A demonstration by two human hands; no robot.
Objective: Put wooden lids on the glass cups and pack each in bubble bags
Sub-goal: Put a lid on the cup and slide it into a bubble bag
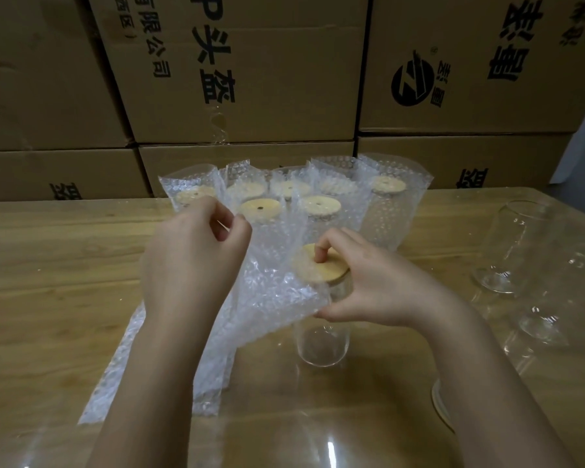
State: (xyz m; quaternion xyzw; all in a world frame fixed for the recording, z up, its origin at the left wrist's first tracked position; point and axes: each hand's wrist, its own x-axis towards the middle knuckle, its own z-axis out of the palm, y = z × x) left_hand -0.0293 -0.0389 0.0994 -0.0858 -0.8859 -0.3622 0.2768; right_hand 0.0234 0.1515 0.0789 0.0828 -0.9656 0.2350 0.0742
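A clear glass cup (pixel 321 346) stands upright at the table's middle, capped by a round wooden lid (pixel 309 266). A bubble bag (pixel 271 282) hangs in the air just left of the lid and partly over it. My left hand (pixel 196 251) pinches the bag's upper edge. My right hand (pixel 368 282) holds the bag's lower corner between thumb and fingers, and its index fingertip touches the lid's top. The cup's upper part is hidden behind the bag and my right hand.
Several lidded cups in bubble bags (pixel 260 211) stand in rows behind. Flat bubble bags (pixel 142 376) lie in a pile at the left. Bare glass cups (pixel 514 248) stand at the right. A stack of wooden lids (pixel 443 407) peeks from under my right forearm. Cardboard boxes (pixel 237 69) wall the back.
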